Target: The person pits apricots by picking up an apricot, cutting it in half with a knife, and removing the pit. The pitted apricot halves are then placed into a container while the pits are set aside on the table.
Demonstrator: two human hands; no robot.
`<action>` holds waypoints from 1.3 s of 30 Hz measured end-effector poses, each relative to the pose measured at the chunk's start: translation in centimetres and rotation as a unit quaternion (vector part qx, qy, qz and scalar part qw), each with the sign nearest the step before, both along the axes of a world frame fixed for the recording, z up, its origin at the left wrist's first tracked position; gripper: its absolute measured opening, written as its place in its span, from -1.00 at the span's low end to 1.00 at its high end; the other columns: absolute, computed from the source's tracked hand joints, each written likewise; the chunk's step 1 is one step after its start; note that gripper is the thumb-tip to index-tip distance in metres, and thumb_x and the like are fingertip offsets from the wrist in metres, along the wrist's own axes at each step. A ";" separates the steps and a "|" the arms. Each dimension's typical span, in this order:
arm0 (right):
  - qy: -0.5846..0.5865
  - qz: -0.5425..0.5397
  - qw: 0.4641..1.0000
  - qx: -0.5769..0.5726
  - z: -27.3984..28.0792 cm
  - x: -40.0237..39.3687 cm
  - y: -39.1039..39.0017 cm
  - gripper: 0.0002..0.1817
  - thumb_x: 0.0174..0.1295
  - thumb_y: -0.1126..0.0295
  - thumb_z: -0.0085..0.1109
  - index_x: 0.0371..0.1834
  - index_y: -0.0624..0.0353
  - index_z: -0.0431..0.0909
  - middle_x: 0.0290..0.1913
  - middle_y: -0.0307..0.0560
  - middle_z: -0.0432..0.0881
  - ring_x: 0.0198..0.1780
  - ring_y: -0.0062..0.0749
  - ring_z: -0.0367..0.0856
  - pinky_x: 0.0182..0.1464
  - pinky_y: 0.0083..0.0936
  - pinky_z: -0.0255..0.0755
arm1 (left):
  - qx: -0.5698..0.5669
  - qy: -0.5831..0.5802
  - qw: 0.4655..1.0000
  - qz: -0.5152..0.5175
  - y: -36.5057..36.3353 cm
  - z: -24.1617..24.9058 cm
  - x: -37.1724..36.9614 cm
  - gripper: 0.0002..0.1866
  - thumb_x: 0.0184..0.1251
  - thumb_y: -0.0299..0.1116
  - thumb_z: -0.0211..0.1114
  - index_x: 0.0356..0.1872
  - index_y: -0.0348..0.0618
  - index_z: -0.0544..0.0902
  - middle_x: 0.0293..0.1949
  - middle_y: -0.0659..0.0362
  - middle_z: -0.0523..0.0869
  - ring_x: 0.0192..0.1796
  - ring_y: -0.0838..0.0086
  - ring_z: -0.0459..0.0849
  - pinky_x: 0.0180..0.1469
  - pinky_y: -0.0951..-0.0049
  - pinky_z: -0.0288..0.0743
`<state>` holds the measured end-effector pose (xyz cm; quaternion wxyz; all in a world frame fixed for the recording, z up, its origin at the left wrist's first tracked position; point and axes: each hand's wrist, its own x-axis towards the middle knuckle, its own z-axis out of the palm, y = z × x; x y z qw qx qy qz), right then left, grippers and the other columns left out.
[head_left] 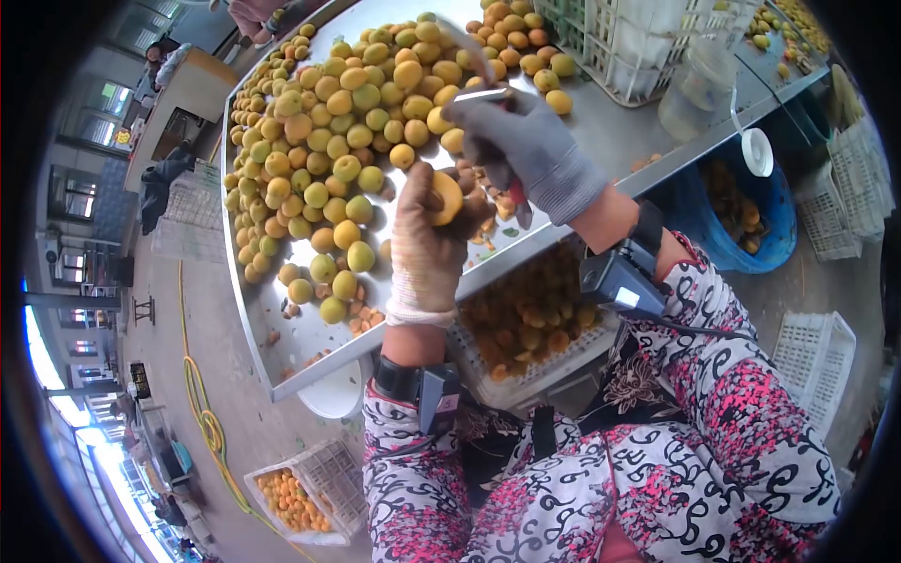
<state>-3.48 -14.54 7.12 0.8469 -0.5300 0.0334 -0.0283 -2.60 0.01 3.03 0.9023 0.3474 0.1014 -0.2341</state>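
Observation:
My left hand point(427, 239), in a beige fabric glove, is closed around a cut apricot point(447, 198) with its orange flesh facing up. In a grey glove, my right hand point(535, 150) is raised just right of it, fingers curled. A red-handled tool point(517, 191) shows in part beneath the right palm, and a thin pale metal edge point(481, 96) sticks out above the fingers; the glove hides its exact kind. Ahead of both hands lies a large heap of yellow-green apricots point(347, 122). Small scraps and fruit pieces point(486, 225) lie on the metal under the hands.
The raised-rim metal table point(319, 368) runs in front of me. Beneath its edge, a crate point(507, 385) holds apricot halves. A plastic crate point(610, 47) and clear jug point(694, 89) stand at right, above a blue tub point(784, 225). On the floor lies a yellow hose point(202, 403).

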 end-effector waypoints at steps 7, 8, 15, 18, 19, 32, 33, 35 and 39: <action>-0.071 -0.057 0.988 0.128 1.9 -0.2 -0.9 -0.78 0.22 0.22 0.25 -0.36 0.12 0.53 -0.68 -0.39 0.38 -0.77 -0.79 0.23 -0.75 -0.78 0.09 | 0.008 -0.017 0.995 -0.102 -1.4 -0.5 -1.1 -0.58 0.31 -0.03 0.19 -0.09 -0.21 0.47 -0.27 0.07 0.57 -0.42 0.42 0.50 -0.45 0.48 0.35; -0.073 -0.075 0.985 0.134 2.0 -0.4 -0.7 -0.80 0.24 0.22 0.23 -0.35 0.11 0.52 -0.68 -0.42 0.36 -0.77 -0.81 0.22 -0.75 -0.78 0.09 | -0.023 0.000 0.994 -0.110 -1.6 -0.6 -1.2 -0.55 0.31 0.03 0.18 -0.11 -0.20 0.47 -0.28 0.08 0.56 -0.44 0.43 0.48 -0.47 0.49 0.30; -0.126 -0.102 0.982 0.096 1.7 -0.8 0.7 -0.80 0.26 0.27 0.22 -0.27 0.17 0.53 -0.56 -0.40 0.46 -0.64 -0.82 0.34 -0.65 -0.79 0.21 | 0.054 -0.009 0.996 -0.069 -2.9 0.8 -2.3 -0.60 0.35 0.06 0.07 -0.03 -0.03 0.45 -0.24 0.20 0.55 -0.37 0.45 0.52 -0.47 0.53 0.33; -0.124 -0.107 0.982 0.093 1.4 -0.7 0.9 -0.79 0.26 0.24 0.23 -0.37 0.13 0.53 -0.60 -0.40 0.44 -0.68 -0.81 0.30 -0.67 -0.76 0.15 | 0.061 -0.022 0.996 -0.061 -2.9 0.9 -2.5 -0.66 0.34 0.00 0.10 -0.04 0.02 0.43 -0.24 0.25 0.53 -0.37 0.49 0.53 -0.49 0.53 0.32; -0.101 -0.075 0.984 0.128 1.1 -0.7 0.7 -0.79 0.26 0.23 0.23 -0.40 0.10 0.51 -0.64 -0.41 0.40 -0.70 -0.81 0.27 -0.69 -0.75 0.13 | 0.081 -0.018 0.996 -0.042 -3.0 0.7 -2.6 -0.67 0.29 -0.01 0.16 -0.12 0.01 0.45 -0.24 0.27 0.55 -0.36 0.50 0.55 -0.52 0.57 0.30; -0.009 -0.009 0.947 0.321 -0.9 1.1 -0.2 -0.54 0.32 0.15 0.08 -0.71 -0.08 0.15 -0.79 -0.42 0.06 -0.82 -0.66 -0.01 -0.76 -0.59 -0.10 | -0.093 0.057 0.976 -0.187 -2.2 -0.4 -2.8 -0.49 0.37 0.05 -0.03 -0.72 -0.04 0.35 -0.82 0.26 0.30 -0.80 0.58 0.15 -0.72 0.58 -0.06; -0.013 0.015 0.942 0.335 -0.7 1.0 -0.1 -0.54 0.33 0.15 0.07 -0.71 -0.08 0.14 -0.79 -0.42 0.06 -0.82 -0.66 -0.01 -0.76 -0.59 -0.11 | -0.092 0.056 0.977 -0.186 -2.0 -0.4 -2.7 -0.49 0.37 0.05 -0.03 -0.72 -0.04 0.35 -0.82 0.26 0.30 -0.80 0.58 0.15 -0.72 0.58 -0.06; -0.020 0.013 0.945 0.327 0.1 0.7 -0.1 -0.54 0.33 0.15 0.07 -0.71 -0.09 0.14 -0.79 -0.43 0.05 -0.81 -0.67 -0.01 -0.76 -0.58 -0.12 | -0.097 0.016 0.975 -0.198 -1.8 -0.8 -2.3 -0.53 0.36 0.02 0.01 -0.64 -0.11 0.43 -0.78 0.25 0.35 -0.78 0.56 0.23 -0.72 0.58 0.01; -0.083 0.022 0.964 0.252 0.8 0.9 -1.5 -0.56 0.31 0.15 0.11 -0.69 -0.04 0.21 -0.76 -0.42 0.18 -0.75 -0.65 0.16 -0.70 -0.60 0.04 | 0.072 0.059 0.995 -0.047 -2.0 0.7 -1.4 -0.61 0.36 -0.01 0.08 -0.31 -0.20 0.53 -0.50 0.14 0.58 -0.65 0.50 0.41 -0.66 0.61 0.18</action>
